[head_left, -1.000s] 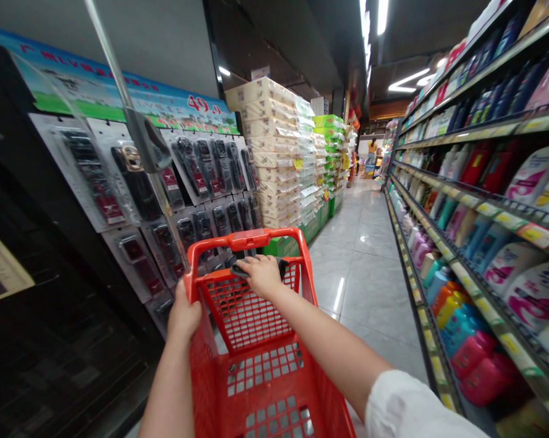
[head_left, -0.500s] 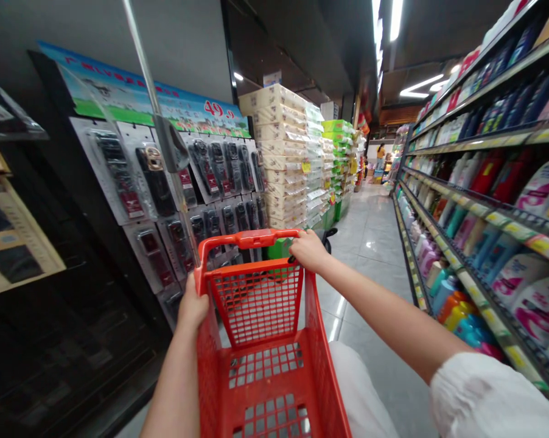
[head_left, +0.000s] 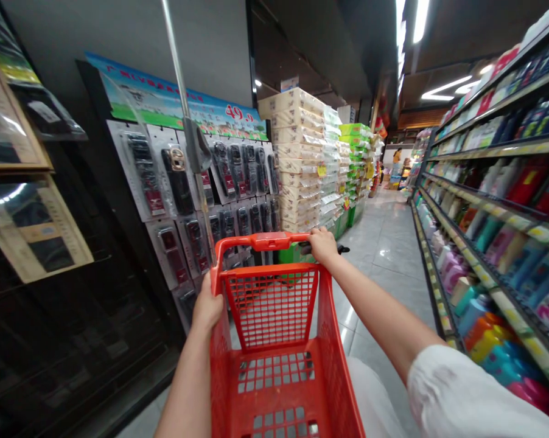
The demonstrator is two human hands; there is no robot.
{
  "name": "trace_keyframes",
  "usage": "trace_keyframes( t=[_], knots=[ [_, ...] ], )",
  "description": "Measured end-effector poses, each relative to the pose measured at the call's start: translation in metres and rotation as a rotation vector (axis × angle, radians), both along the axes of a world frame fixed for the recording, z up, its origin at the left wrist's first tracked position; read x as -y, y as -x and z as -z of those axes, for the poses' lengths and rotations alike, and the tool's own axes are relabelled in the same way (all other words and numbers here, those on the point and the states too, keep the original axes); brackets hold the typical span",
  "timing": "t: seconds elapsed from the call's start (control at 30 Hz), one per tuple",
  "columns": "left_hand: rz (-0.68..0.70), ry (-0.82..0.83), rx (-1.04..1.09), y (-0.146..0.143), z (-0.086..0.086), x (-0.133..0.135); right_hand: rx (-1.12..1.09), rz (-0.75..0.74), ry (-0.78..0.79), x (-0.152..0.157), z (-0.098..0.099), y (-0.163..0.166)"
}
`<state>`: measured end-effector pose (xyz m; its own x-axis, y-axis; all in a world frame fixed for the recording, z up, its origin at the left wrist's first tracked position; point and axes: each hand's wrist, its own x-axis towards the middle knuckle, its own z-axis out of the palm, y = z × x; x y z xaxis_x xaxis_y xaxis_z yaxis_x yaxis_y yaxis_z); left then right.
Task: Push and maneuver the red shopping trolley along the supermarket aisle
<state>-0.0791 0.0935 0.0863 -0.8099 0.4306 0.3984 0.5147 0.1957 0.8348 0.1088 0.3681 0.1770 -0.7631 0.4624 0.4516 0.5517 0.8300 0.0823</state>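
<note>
A red plastic shopping basket trolley [head_left: 274, 389] with a lattice front panel and slotted bottom stands in front of me. My left hand [head_left: 207, 309] is closed on the upper left edge of it, below the bend of its handle. The right hand [head_left: 322, 244] wraps round the right end of the red handle [head_left: 269, 241], its fingertips partly hidden. A thin metal pole [head_left: 176, 55] with a grey fitting [head_left: 196, 146] rises from near the trolley's left corner.
Packaged belts [head_left: 231, 170] hang on a display at left under a blue sign [head_left: 174, 100]. Stacked cartons [head_left: 299, 158] and green packs [head_left: 354, 143] line the aisle beyond. Shelves of bottles [head_left: 498, 243] run along the right. Grey tiled floor [head_left: 384, 243] leads to a distant person [head_left: 397, 159].
The belt display, cartons and shelves have shifted right in the view, as have the trolley and both hands slightly. Both hands keep their grip on the trolley.
</note>
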Motion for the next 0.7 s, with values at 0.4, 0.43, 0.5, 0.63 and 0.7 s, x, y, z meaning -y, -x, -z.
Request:
trace_keyframes(
  t=[0.4, 0.43, 0.5, 0.63, 0.7],
  knots=[
    [-0.024, 0.046, 0.023, -0.001, -0.003, -0.001, 0.261, -0.409, -0.180, -0.032, -0.024, 0.017],
    [-0.028, 0.054, 0.029, -0.002, -0.003, -0.001, 0.295, -0.416, -0.159, -0.037, -0.029, 0.012],
    [-0.034, 0.066, 0.041, -0.004, -0.005, -0.001, 0.344, -0.419, -0.097, -0.045, -0.034, -0.004],
    [-0.041, 0.059, 0.040, -0.009, -0.007, -0.001, 0.297, -0.478, 0.016, -0.046, -0.013, -0.043],
    [-0.034, 0.048, 0.026, -0.010, -0.006, -0.001, 0.201, -0.489, 0.060, -0.033, 0.011, -0.062]
  ],
)
